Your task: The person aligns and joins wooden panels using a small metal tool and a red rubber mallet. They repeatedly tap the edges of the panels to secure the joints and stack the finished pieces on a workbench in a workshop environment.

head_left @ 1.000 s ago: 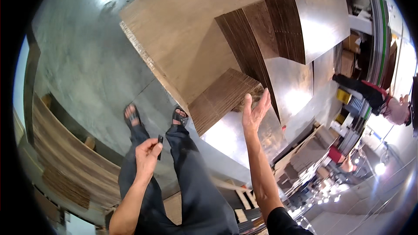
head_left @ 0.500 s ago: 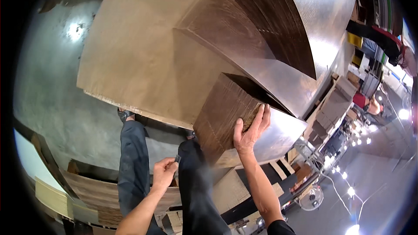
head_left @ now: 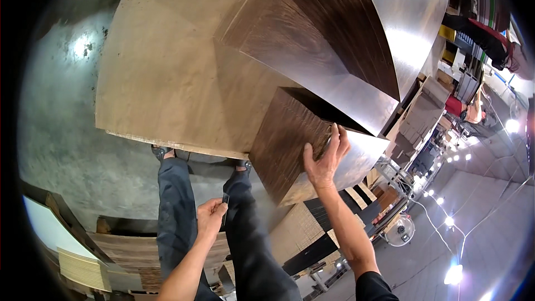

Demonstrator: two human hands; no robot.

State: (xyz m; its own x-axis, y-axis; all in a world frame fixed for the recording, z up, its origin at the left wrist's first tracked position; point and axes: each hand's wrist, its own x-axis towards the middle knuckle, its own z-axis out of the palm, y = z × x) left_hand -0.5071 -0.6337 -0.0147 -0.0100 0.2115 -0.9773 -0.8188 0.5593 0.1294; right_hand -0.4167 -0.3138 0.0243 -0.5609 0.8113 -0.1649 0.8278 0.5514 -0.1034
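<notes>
My left hand (head_left: 210, 218) is closed in a pinch around a thin, dark, blade-like piece (head_left: 225, 205), held over my knees. It is too small to tell its exact kind. My right hand (head_left: 327, 163) rests with thumb and fingers apart on the near upper edge of a stack of dark brown wood-grain sheets (head_left: 278, 145). Its fingertips curl slightly over that edge, and the palm hides part of it. Behind the stack, a large pale tan sheet (head_left: 161, 72) spreads out, with a dark wood-grain sheet (head_left: 345, 22) curving over its right side.
My feet stand on a grey concrete floor (head_left: 67, 134) at the tan sheet's near edge. Wood-grain boards (head_left: 128, 251) and pale stacked panels (head_left: 83, 270) lie at lower left. Cartons (head_left: 421, 114), a round fan (head_left: 400, 229) and two other people stand off to the right.
My view has shifted slightly. My right hand stays on the stack's edge, its fingers a little more bent. In my left hand, the thin dark piece now shows longer and more upright.
</notes>
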